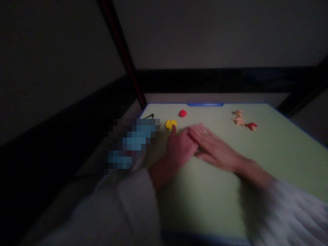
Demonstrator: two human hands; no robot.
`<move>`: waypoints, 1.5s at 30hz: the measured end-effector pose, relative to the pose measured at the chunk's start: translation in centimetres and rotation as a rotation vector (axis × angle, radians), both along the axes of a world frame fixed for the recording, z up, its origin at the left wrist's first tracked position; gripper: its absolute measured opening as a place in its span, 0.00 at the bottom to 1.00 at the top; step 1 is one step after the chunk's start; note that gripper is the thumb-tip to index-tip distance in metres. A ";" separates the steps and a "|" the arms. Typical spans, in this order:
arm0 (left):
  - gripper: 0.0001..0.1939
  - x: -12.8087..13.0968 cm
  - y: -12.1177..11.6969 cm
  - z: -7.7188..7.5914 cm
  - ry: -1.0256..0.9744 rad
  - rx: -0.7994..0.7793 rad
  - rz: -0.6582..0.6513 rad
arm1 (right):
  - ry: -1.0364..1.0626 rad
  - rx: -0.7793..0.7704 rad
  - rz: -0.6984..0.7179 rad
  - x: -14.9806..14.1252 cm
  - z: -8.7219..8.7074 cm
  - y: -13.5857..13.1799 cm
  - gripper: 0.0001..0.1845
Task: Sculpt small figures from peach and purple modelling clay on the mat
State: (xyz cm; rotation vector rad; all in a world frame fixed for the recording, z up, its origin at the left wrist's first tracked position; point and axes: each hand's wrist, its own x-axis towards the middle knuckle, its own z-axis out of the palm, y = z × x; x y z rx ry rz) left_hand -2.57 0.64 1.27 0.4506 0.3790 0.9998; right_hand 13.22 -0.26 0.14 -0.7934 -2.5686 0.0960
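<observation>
Over the middle of the pale green board my left hand (181, 145) and my right hand (217, 147) are pressed together, the right lying across the left one's fingers. The left thumb sticks up. Both are a little blurred, and whatever may lie between the palms is hidden. Just beyond the left thumb lies a yellow lump (171, 124) that looks like modelling clay. A small red lump (182, 113) sits farther back.
Toward the right rear of the board (205, 205) are peach-coloured shaped pieces (239, 121) and a red-and-peach mushroom-like piece (252, 126). A pixelated blue object (135, 138) borders the left edge. A blue clip (205, 104) marks the far edge. The surroundings are dark.
</observation>
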 end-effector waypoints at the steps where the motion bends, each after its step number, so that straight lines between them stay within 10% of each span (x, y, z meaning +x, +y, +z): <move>1: 0.35 -0.1 0.1 0.0 -0.043 0.008 -0.004 | -0.002 -0.002 0.001 0.3 0.1 0.1 0.40; 12: 0.36 0.2 0.0 0.6 -0.044 -0.056 -0.021 | 0.335 0.000 0.035 0.9 0.9 -0.3 0.21; 20: 0.22 0.6 -0.2 0.3 0.055 -0.058 -0.002 | 1.066 -0.516 -0.225 -0.8 1.8 -1.1 0.29; 34: 0.08 1.1 -1.2 0.0 0.210 0.193 -0.047 | 0.634 -0.092 -0.264 0.0 1.3 -1.2 0.32; 45: 0.10 1.1 -0.7 -0.1 0.181 0.073 0.067 | 1.027 -0.492 -0.155 -0.8 1.5 -1.1 0.30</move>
